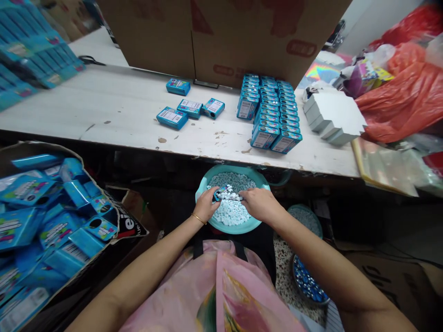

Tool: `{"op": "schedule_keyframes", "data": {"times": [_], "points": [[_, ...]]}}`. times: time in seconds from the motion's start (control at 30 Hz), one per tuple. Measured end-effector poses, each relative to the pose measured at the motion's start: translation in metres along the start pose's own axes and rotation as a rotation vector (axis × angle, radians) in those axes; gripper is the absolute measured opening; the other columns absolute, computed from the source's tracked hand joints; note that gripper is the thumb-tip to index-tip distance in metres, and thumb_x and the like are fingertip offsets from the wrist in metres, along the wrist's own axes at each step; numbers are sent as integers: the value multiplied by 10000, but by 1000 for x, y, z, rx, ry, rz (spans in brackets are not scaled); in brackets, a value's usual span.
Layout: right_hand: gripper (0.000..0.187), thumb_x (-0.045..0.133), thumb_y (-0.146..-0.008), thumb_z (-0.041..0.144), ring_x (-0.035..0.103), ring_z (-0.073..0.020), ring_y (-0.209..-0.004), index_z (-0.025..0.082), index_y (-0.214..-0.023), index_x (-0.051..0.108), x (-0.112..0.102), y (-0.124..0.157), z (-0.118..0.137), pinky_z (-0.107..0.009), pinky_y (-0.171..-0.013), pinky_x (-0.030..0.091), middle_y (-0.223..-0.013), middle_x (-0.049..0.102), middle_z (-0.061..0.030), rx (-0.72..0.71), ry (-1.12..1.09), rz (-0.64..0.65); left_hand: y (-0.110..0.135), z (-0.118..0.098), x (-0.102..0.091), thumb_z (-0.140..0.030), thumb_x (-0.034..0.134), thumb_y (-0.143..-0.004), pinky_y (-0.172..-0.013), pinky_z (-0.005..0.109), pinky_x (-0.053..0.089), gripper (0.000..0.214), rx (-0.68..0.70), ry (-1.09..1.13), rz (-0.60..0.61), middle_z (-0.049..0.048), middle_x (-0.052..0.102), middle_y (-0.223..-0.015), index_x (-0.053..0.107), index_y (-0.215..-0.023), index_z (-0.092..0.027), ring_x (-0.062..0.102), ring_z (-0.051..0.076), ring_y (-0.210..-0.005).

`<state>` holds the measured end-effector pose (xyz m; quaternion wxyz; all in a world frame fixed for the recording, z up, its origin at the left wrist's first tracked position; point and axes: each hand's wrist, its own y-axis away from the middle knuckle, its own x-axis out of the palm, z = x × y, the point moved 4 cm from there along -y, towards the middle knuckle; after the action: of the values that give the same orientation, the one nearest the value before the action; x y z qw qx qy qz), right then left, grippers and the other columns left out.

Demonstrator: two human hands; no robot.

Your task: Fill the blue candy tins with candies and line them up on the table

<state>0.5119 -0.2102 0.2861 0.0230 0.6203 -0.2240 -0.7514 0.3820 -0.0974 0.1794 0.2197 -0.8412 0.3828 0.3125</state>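
In my left hand (206,206) is a small blue box (218,193), gripped over the basin and tilted toward the right. My right hand (258,203) is closed on what looks like a small scoop, heaped with white pellets (232,194); its handle is hidden by the fingers. The heap meets the right end of the box. Both hands are above a turquoise plastic basin (204,182), which holds many pale pellets (231,214) and rests at my lap.
Blue boxes stand in rows (270,115) on the white table (131,110), with several loose boxes (173,117) left of them. A carton (242,41) stands behind. A bag of blue boxes (51,207) is at left, white boxes (332,115) at right, and a bowl (309,281) below.
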Motion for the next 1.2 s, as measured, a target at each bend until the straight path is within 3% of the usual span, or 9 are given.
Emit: {"op": "schedule_keyframes", "data": {"times": [0.17,0.33,0.4,0.5,0.63,0.73,0.87,1.0,1.2], "points": [[268,339,-833,171,587,-226,-801,178,-918,594,-17,6,25,-328,-694,395,-872,608,-124,-36,110,-21,0,3,3,-182,542,-687,-923,350,388,477,3,-1,6,76,563,-1139,491,-1161,-173,512,225,-1050],[241,379,-850,293,572,-220,-844,219,-1024,529,-9,16,-16,-317,-708,393,-950,589,-101,65,106,-64,4,12,-3,-234,548,-714,-917,339,396,469,-24,68,-12,83,558,-1148,479,-1174,-178,519,220,-1054],[255,409,-841,298,564,-217,-871,235,-1073,494,16,11,-42,-316,-718,389,-988,581,-89,130,64,-70,6,15,-8,-258,554,-717,-915,334,400,473,-37,104,-32,77,554,-1160,476,-1179,-187,520,217,-1057],[253,453,-808,201,564,-211,-868,205,-1053,516,75,-10,-61,-315,-724,381,-967,590,-100,200,-80,41,9,16,-14,-268,546,-728,-922,322,396,456,-35,143,-61,57,552,-1169,480,-1174,-203,515,200,-1065],[256,455,-800,162,560,-185,-855,210,-1031,555,137,-42,-39,-271,-702,373,-942,615,-64,161,-219,91,11,14,-23,-275,547,-729,-899,310,406,439,-52,144,-88,60,569,-1135,498,-1158,-195,536,196,-1022],[287,489,-786,192,552,-167,-851,230,-1064,549,152,-53,-26,-237,-679,371,-938,621,-22,119,-326,87,13,17,-30,-288,556,-724,-816,302,444,449,-107,110,-87,58,606,-1041,499,-1159,-193,579,188,-888],[293,530,-757,208,551,-131,-789,225,-1048,558,133,-41,-41,-211,-676,381,-875,620,14,45,-484,75,12,23,-38,-303,557,-723,-778,296,451,443,-138,77,-116,51,620,-979,504,-1148,-190,584,182,-834],[292,531,-758,242,550,-146,-807,203,-1045,571,79,-10,-49,-235,-709,391,-889,622,-3,-78,-656,-18,8,21,-32,-285,554,-720,-809,307,445,447,-125,53,-115,59,614,-1014,503,-1151,-181,578,192,-887],[335,401,-842,291,564,-188,-865,247,-1156,509,8,17,-5,-280,-728,392,-984,609,-60,-30,-124,-98,7,6,-7,-229,544,-714,-916,327,401,462,-15,-25,-41,82,564,-1150,489,-1167,-158,517,212,-1057]]}}
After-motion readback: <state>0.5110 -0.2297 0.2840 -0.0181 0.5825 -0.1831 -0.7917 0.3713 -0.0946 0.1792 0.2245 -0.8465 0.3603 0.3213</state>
